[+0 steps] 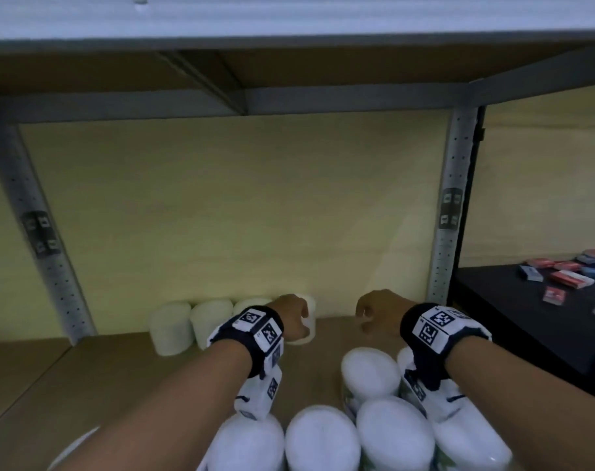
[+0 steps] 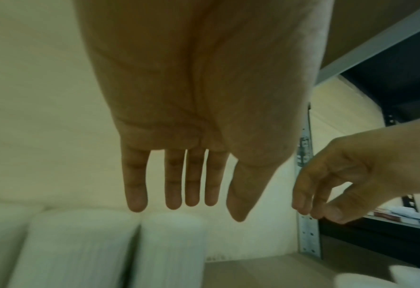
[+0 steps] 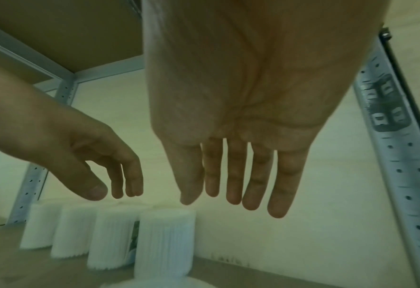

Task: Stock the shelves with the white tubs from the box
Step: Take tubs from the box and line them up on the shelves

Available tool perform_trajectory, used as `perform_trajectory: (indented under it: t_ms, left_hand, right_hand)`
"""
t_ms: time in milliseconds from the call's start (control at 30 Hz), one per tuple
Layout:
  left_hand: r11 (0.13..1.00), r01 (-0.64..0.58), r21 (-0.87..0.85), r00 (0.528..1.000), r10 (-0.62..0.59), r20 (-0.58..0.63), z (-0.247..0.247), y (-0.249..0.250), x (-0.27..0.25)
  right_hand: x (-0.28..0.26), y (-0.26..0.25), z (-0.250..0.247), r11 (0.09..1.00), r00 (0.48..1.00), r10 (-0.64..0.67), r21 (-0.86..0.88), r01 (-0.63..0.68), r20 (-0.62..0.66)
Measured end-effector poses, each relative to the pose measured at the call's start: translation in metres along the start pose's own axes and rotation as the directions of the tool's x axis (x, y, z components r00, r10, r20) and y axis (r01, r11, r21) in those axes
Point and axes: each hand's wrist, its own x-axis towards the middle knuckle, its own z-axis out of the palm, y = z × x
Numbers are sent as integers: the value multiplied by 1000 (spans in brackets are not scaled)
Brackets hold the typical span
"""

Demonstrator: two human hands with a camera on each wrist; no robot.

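Pale yellow wall panels are filling the background behind a brown shelf board (image 1: 85,379), which is framed by perforated grey metal uprights (image 1: 454,205) and capped by another shelf across the top of the frame. Four white tubs (image 3: 163,243) are standing upright in a row at the back of the board, left of centre in the head view, touching or nearly touching one another and close against the wall. More white tubs with rounded lids (image 1: 323,440) are crowding the bottom centre and lower right of the head view, packed side by side beneath the forearms; whatever is containing them is lying outside the frame.

Both hands are reaching over the shelf, each wrist strapped with a dark band carrying black-and-white coded markers (image 1: 260,329). The left hand (image 1: 291,319) is hanging over the rightmost tub of the back row, fingers (image 2: 173,181) straight, slightly spread and pointing down, gripping nothing; whether the tips are brushing the lid is impossible to tell. The right hand (image 1: 379,311) is hovering apart from the row, just right of centre, fingers (image 3: 235,175) likewise extended, relaxed and carrying nothing.

At the far right of the head view, small red and blue packets (image 1: 568,277) are lying scattered on a dark neighbouring shelf (image 1: 513,321).
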Motion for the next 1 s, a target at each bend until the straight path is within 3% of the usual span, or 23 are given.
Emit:
perform_trajectory:
  t_ms: [233,433,800,1000]
  left_hand:
    - [995,87,-37,996,-89,-32,-14,-70,13]
    - [995,90,-40,995,-92,-50,-13,-108,38]
    - [998,58,-26,997,-59,-49,6,-124,68]
    - [999,38,-25,996,-39,-76,7,-125,67]
  right_hand:
    - [48,-37,-7,999,999,-36,-38,35,-36]
    - [88,-64,-4,997,998,-52,-55,50,-34]
    - [147,-96,17,983,996,-45,-173,58,74]
    - [152,-98,18,979,997,-54,-193,62,50]
